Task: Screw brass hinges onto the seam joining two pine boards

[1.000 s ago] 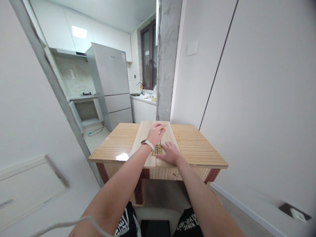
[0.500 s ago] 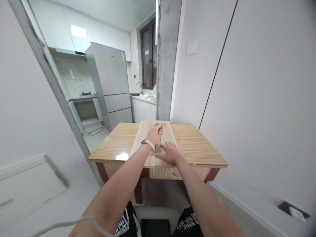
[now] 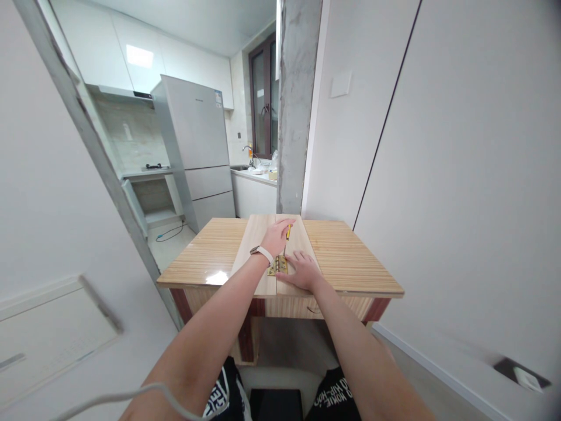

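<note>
My left hand [image 3: 275, 237], with a light watch band at the wrist, is closed on a screwdriver [image 3: 288, 231] with a yellow handle. Its thin shaft slants down to a brass-coloured hinge [image 3: 278, 266]. The hinge lies opened out across the seam of two pale wooden boards [image 3: 254, 248]. My right hand [image 3: 303, 272] rests on the right-hand board with its fingers stretched, its thumb and forefinger at the hinge's right leaf. Whether a screw sits under the screwdriver tip is too small to make out.
The boards lie on a wood-grain table [image 3: 350, 257] with a drawer below its front edge. A grey cable [image 3: 153, 389] crosses near my left arm. Beyond the table are a pillar [image 3: 293, 117] and a silver fridge [image 3: 201, 134]; white walls stand on both sides.
The fingers of my left hand have shifted slightly around the screwdriver, and more of the yellow handle shows. My right hand and the boards stay in place.
</note>
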Demonstrator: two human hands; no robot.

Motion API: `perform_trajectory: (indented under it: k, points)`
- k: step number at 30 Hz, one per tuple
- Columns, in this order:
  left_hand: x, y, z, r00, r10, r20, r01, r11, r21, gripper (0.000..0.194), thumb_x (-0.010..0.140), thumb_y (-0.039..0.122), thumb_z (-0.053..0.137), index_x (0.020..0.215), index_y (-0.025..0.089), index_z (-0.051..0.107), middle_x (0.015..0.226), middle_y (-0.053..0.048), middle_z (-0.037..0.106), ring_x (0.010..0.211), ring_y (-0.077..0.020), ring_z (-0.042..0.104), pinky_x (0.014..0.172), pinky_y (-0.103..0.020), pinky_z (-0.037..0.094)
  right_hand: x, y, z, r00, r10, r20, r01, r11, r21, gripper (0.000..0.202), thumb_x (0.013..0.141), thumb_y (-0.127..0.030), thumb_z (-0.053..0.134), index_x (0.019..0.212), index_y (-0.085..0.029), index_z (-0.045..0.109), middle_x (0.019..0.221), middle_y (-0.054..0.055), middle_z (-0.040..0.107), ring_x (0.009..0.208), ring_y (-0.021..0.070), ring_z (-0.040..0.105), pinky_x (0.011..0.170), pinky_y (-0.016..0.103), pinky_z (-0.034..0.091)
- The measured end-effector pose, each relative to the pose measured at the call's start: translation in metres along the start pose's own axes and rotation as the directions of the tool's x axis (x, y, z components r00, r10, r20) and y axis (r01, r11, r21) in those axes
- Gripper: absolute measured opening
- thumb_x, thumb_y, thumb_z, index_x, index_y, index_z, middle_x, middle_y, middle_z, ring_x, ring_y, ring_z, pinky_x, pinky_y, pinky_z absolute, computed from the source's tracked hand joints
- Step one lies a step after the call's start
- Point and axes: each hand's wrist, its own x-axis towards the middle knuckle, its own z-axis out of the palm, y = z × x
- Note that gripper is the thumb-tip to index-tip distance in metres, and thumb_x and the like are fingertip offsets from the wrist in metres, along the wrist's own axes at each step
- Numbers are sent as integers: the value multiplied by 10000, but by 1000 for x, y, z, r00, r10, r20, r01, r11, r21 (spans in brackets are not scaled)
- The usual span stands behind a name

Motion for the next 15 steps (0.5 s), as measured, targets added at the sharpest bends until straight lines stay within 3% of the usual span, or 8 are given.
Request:
perform_trajectory:
  k: [5, 9, 15]
  points:
    - [-1, 2, 1, 997, -70, -20, 69, 996, -61, 294, 971, 130, 541, 1208, 214, 694, 1189, -74, 713, 1007, -167, 693, 899, -323, 602, 0, 0, -2, 1000, 6, 16, -6, 1000, 0, 1028, 745, -968, 426, 1529, -305, 486, 1618, 122, 360, 1494, 372, 258, 1200, 492, 170]
    - [-2, 2, 0, 997, -62, -41, 60, 997, -52, 213, 924, 175, 658, 1124, 204, 727, 1112, -69, 699, 887, -139, 686, 813, -284, 616, 1, 0, -2, 1000, -5, 15, 5, 1000, -9, 1002, 757, -959, 423, 1516, -309, 499, 1604, 121, 377, 1490, 366, 266, 1202, 497, 171]
    - [0, 3, 1, 996, -25, -80, 19, 997, -75, 225, 977, 225, 587, 1152, 201, 726, 1292, -100, 670, 1083, -174, 687, 916, -325, 614, 1, 0, 0, 1000, -16, -15, 15, 1000, -14, 995, 757, -956, 430, 1506, -306, 512, 1592, 127, 396, 1478, 370, 288, 1198, 502, 191]
